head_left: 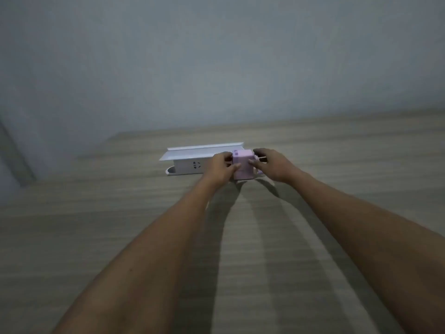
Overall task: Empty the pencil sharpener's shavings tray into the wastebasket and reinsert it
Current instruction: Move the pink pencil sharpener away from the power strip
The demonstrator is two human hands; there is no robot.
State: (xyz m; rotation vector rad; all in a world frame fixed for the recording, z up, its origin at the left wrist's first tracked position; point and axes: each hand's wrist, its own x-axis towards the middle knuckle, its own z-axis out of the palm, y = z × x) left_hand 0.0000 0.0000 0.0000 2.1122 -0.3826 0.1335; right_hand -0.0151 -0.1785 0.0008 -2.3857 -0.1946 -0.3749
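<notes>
Pink plastic marks out the pencil sharpener [243, 165], a small boxy body standing upright on the wood-grain table [240, 261], far from the camera and close to the table's back edge. Blur softens the whole frame, so the shavings tray cannot be made out as a separate part, and whether it sits in the body or has been drawn out cannot be told. A thin pale piece juts from the sharpener's right side behind the fingers there; it may be the crank, though the blur leaves that uncertain.

Both bare hands close on the sharpener from opposite sides. The left hand [222, 167] presses against the left face, fingers curled together over the upper edge and thumb laid along the front. The right hand [273, 163] meets the right side, thumb touching the front corner and fingers bent around the back, near the jutting piece. Both forearms stretch out long across the table from the bottom of the frame, throwing dark shadows between them.

Just left of the sharpener, and partly hidden by the left hand, lies a long white box [190, 162] with its lid raised toward the wall [216, 56] and dark markings on its front face. The grey wall rises behind the table.
</notes>
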